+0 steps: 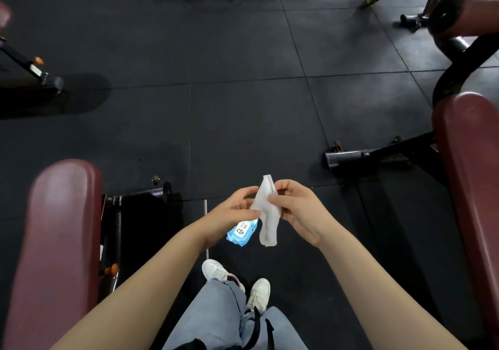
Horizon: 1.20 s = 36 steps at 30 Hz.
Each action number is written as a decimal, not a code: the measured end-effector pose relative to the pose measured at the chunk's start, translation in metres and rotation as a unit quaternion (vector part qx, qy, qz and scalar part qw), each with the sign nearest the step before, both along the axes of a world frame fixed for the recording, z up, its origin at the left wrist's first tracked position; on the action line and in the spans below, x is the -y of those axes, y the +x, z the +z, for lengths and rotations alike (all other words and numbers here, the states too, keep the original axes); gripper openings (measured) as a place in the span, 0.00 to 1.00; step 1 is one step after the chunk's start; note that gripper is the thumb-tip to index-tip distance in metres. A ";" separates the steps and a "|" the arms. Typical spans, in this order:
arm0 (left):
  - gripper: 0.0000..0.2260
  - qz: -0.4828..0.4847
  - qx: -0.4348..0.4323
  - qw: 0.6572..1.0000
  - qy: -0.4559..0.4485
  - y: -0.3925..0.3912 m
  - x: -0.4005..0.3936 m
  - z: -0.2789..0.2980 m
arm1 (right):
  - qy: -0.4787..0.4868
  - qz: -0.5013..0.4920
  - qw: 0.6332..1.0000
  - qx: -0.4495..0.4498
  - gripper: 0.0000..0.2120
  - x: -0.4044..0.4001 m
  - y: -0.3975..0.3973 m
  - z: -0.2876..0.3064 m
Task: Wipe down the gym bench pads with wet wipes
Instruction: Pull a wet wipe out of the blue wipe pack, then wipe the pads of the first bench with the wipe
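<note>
Midair, both hands [234, 209] [298, 212] raised together, fingertips pinching one white wet wipe [266, 212].

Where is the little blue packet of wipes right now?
In the head view, the blue plastic wipes packet sits low in the middle, held under the left hand, beside the hanging white wet wipe.

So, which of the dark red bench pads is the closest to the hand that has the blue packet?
The left pad, beside the left hand that holds the blue packet. The right pad lies beyond the right hand.
</note>
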<state>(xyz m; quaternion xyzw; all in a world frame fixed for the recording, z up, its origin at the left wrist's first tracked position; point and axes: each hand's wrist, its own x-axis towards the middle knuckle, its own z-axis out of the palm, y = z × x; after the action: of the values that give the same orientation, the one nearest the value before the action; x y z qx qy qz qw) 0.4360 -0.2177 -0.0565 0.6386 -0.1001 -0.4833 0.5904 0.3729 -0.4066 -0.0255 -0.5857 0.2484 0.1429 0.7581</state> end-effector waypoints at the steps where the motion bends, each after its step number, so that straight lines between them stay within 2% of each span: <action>1: 0.28 0.000 0.006 1.000 -0.003 -0.001 -0.002 0.002 | 0.014 -0.006 1.000 0.005 0.09 0.000 0.000 0.002; 5: 0.14 0.026 0.028 0.999 -0.007 -0.004 -0.013 0.005 | 0.021 -0.017 1.000 0.009 0.11 -0.001 -0.001 0.009; 9: 0.05 0.072 -0.002 0.997 -0.025 -0.009 -0.030 0.009 | 0.050 -0.008 0.999 -0.013 0.16 -0.004 -0.002 0.012; 13: 0.07 0.142 -0.057 0.987 -0.042 -0.017 -0.047 0.017 | 0.051 0.005 0.998 -0.026 0.13 -0.015 -0.005 0.011; 17: 0.05 0.190 -0.047 0.980 -0.033 -0.027 -0.068 0.021 | -0.005 0.050 0.999 -0.010 0.02 -0.034 -0.007 0.011; 22: 0.08 0.249 -0.047 0.966 -0.051 -0.032 -0.105 0.028 | -0.081 0.004 0.997 -0.017 0.07 -0.064 0.002 0.013; 25: 0.07 0.276 -0.023 0.959 -0.052 -0.027 -0.133 0.041 | -0.228 0.041 0.973 -0.022 0.13 -0.086 0.010 0.018; 28: 0.10 0.297 -0.002 0.953 -0.062 -0.023 -0.163 0.056 | -0.269 0.071 0.960 0.030 0.13 -0.123 0.015 0.028; 30: 0.11 0.303 0.005 0.950 -0.076 -0.021 -0.185 0.066 | -0.248 0.098 0.962 0.058 0.09 -0.156 0.019 0.034; 32: 0.12 0.315 0.006 0.945 -0.088 -0.021 -0.209 0.074 | -0.222 0.140 0.964 0.039 0.06 -0.191 0.024 0.037; 34: 0.11 0.336 0.006 0.936 -0.107 -0.020 -0.235 0.079 | -0.158 0.195 0.968 -0.027 0.20 -0.224 0.031 0.038; 36: 0.12 0.361 0.001 0.922 -0.139 -0.021 -0.261 0.083 | -0.001 0.236 0.967 -0.098 0.31 -0.253 0.035 0.038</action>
<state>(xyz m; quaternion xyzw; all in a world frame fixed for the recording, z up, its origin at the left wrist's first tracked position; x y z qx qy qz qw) 0.4151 0.0435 0.0261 0.5437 0.0708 -0.2182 0.8073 0.4082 -0.1533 0.0120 -0.6114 0.1763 0.3749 0.6742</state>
